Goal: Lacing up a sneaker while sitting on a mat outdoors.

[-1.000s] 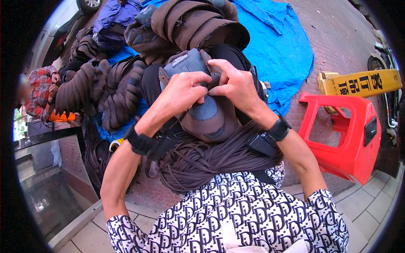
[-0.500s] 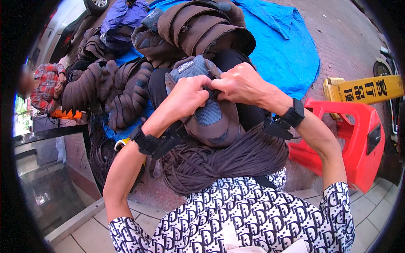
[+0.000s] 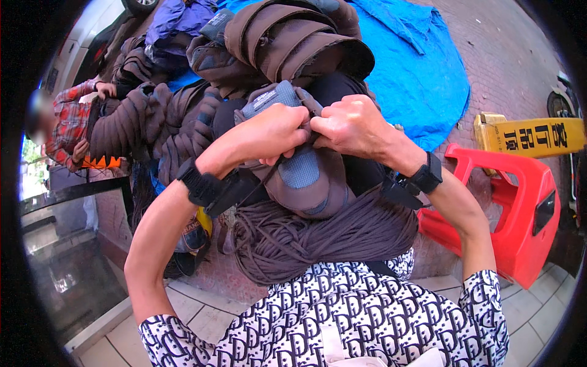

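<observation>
While the shoe upper lies beneath, left hand and right hand curl closed

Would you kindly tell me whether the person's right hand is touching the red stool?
Apart: the head view shows blue sheeting and paving between the right hand, curled over the shoe upper, and the red stool.

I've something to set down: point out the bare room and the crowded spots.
Bare: the blue tarp's right part, beside the stacked brown pieces; and the brick paving between that tarp's right edge and the yellow sign. Crowded: around the left hand and right hand, with the shoe upper and dark cord bundle; also the heaped brown pieces at left.
</observation>
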### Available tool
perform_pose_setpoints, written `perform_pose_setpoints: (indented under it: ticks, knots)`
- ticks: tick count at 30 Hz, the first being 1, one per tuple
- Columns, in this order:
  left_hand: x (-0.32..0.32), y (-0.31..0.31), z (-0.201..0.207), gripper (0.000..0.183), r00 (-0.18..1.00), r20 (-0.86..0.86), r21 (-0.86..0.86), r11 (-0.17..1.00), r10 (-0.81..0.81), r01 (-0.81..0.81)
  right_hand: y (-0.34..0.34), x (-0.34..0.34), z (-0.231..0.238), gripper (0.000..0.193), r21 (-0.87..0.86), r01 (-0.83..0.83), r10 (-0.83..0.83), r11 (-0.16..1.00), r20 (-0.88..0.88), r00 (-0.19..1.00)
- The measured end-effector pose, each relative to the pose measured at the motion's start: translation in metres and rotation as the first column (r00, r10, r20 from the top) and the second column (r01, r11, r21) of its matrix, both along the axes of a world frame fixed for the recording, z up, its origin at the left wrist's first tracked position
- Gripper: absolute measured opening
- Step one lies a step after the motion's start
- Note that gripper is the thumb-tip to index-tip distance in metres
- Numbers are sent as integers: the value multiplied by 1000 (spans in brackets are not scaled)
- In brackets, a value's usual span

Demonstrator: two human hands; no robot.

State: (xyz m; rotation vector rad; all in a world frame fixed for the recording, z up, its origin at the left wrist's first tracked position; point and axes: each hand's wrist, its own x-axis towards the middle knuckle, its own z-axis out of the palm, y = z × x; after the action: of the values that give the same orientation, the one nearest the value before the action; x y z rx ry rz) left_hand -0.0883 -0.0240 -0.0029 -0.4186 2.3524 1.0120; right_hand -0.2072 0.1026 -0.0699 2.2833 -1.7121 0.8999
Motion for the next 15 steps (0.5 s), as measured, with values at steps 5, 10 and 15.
perform_pose_setpoints:
  ticks: [5, 10, 15]
  knots:
    - [2, 0, -8, 12, 998, -29, 9, 998, -58, 59, -1, 3, 0, 17, -3, -24, 24, 1000, 50, 998]
    - [22, 7, -7, 9, 919, -388, -253, 967, -74, -30, 1, 0, 1, 20, -1, 5, -5, 1000, 58, 998]
    - [63, 2, 20, 10, 668, -377, 397, 764, 642, -509, 0, 6, -1, 22, 18, -14, 7, 1000, 335, 942]
